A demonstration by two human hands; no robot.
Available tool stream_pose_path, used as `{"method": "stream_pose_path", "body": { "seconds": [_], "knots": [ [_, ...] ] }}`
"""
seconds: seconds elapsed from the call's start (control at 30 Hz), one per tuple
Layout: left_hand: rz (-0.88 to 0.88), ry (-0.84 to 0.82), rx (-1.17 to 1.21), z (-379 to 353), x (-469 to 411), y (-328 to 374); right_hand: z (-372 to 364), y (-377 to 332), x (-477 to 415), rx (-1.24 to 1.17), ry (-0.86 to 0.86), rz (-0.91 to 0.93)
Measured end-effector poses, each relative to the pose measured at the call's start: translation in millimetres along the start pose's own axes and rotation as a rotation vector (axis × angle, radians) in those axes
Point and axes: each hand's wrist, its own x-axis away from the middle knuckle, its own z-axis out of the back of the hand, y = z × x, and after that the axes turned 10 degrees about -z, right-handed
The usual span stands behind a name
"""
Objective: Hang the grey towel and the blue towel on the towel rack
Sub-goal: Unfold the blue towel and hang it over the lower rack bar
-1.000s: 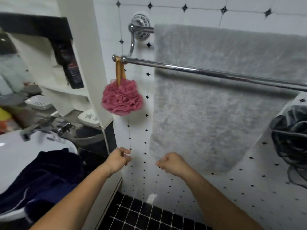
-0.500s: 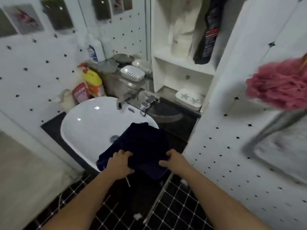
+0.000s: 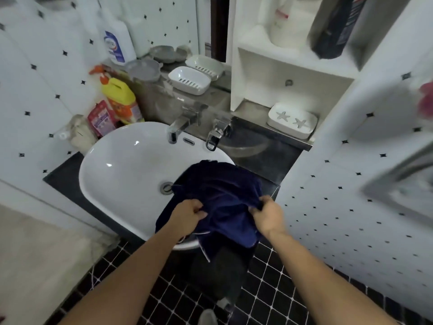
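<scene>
The blue towel [image 3: 218, 191] is dark navy and lies bunched over the right rim of the white sink [image 3: 121, 170]. My left hand [image 3: 187, 213] pinches its near edge on the left. My right hand [image 3: 268, 215] grips a fold on the right. A blurred corner of the grey towel [image 3: 405, 191] hangs at the right edge of the view. The towel rack is out of view.
A chrome tap [image 3: 180, 125] and lever [image 3: 216, 134] stand behind the sink. Bottles [image 3: 119, 102] and soap dishes [image 3: 189, 79] crowd the ledge. A white shelf unit [image 3: 290, 73] holds a starfish soap dish [image 3: 291, 119]. A pink bath puff [image 3: 426, 102] is at the far right. Black floor tiles lie below.
My view swung from the hung grey towel and rack down to the sink. Both hands went from closed and bare to gripping the blue towel and bunching it up.
</scene>
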Motion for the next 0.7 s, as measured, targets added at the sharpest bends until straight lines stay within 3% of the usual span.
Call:
{"method": "stream_pose_path", "body": {
  "seconds": [0.1,0.23,0.3,0.5,0.63,0.7],
  "knots": [
    [-0.052,0.046,0.206,-2.1,0.6,48.3,25.1,8.2,18.7,-0.099,0.032,0.127],
    [-0.109,0.053,0.518,-19.3,11.7,135.0,65.2,14.3,58.6,-0.196,-0.169,0.462],
    [-0.100,0.068,0.699,-34.5,24.7,176.8,89.6,18.0,73.6,-0.265,-0.116,0.545],
    [-0.045,0.085,1.073,-81.5,86.6,280.1,193.7,61.3,117.8,-0.598,-0.012,0.473],
    [-0.205,-0.058,1.147,-109.3,126.6,340.3,258.6,104.9,134.3,-0.753,0.082,0.357],
    [-0.324,-0.138,1.033,-126.6,146.6,372.1,286.8,122.5,141.2,-0.818,0.116,0.331]
  ]
}}
